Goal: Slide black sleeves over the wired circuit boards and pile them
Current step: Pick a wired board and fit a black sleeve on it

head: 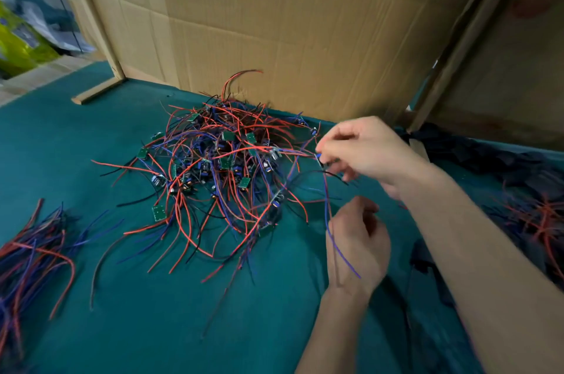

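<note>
Dim, flat indoor light, greenish-teal cast overall; no hard shadows, only soft dark patches under the wire heap (219, 166) on the tabletop (152, 312); no glare; motion blur on both hands and the far-left wire bundle (30, 251); right-side dark pile (503, 166) smeared, detail lost; wide-angle bending at edges, cardboard wall (274, 22) lines bowed; top-left background soft, out of focus.

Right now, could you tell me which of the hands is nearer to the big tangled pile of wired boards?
The right hand: it pinches a board at the pile's right edge. The left hand is lower, toward the person, off the pile, wires crossing it.
</note>
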A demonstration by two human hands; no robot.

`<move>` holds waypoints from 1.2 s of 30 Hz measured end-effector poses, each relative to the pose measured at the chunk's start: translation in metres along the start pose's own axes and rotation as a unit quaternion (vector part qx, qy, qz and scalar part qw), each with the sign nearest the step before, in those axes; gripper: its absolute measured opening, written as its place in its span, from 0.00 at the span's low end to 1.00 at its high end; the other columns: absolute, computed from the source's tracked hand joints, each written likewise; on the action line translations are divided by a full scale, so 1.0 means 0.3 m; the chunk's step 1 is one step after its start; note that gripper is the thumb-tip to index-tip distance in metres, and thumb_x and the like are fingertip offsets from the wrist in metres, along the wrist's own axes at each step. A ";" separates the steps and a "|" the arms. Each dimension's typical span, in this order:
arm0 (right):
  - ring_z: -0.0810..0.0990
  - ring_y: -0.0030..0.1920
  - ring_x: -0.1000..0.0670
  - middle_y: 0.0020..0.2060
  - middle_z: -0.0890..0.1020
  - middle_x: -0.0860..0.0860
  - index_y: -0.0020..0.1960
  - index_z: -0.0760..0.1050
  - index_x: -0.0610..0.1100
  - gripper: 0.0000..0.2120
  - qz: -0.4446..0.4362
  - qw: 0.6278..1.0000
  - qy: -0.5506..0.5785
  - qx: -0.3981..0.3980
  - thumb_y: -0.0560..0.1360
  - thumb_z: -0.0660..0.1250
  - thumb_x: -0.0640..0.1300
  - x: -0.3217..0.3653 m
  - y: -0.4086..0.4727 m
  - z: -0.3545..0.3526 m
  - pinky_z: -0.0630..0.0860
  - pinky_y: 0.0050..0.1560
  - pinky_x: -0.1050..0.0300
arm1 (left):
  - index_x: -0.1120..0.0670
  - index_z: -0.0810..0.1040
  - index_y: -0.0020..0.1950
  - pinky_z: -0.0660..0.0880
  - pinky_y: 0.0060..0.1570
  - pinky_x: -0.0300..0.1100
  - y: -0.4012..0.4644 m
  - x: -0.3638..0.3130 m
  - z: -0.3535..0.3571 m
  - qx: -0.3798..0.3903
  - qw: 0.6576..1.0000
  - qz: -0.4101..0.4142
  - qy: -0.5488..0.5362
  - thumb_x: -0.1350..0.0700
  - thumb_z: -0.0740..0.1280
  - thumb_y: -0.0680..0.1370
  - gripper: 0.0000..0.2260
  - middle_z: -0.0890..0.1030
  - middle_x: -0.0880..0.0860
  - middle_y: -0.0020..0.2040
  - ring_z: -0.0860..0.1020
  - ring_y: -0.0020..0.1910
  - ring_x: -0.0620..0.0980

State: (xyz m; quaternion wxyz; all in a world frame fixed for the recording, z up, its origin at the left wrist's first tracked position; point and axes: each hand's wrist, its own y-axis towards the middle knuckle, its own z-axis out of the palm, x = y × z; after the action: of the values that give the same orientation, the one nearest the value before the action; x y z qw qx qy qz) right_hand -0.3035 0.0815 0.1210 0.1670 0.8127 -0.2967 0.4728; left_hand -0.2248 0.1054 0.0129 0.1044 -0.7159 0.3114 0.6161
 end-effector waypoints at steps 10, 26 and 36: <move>0.86 0.33 0.44 0.28 0.84 0.45 0.36 0.82 0.41 0.04 -0.048 0.986 -0.160 -0.010 0.67 0.70 0.41 0.158 -0.006 -0.051 0.85 0.44 0.40 | 0.52 0.73 0.64 0.76 0.49 0.47 0.021 0.024 0.022 -0.082 0.989 -0.049 -0.112 0.60 0.63 0.76 0.16 0.79 0.54 0.51 0.79 0.47 0.56; 0.82 0.33 0.55 0.34 0.84 0.53 0.42 0.82 0.48 0.06 -0.116 0.961 -0.246 -0.046 0.69 0.78 0.42 -0.033 -0.252 -0.172 0.77 0.41 0.57 | 0.54 0.84 0.46 0.79 0.34 0.47 0.020 -0.010 -0.013 0.029 0.959 -0.106 -0.260 0.34 0.52 0.78 0.29 0.85 0.56 0.38 0.83 0.35 0.55; 0.83 0.37 0.54 0.36 0.87 0.47 0.38 0.86 0.45 0.04 0.038 0.963 -0.249 0.101 0.72 0.75 0.40 -0.109 -0.029 -0.313 0.79 0.39 0.58 | 0.49 0.82 0.46 0.76 0.31 0.42 0.014 0.006 -0.011 0.033 0.983 -0.080 -0.159 0.61 0.64 0.81 0.10 0.85 0.49 0.38 0.84 0.34 0.49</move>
State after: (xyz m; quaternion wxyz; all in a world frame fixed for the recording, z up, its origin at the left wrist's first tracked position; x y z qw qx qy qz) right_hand -0.3730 0.1505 0.1394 -0.0135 0.9054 -0.3103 0.2894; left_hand -0.2243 0.0997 0.0129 0.2255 -0.6278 0.2527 0.7008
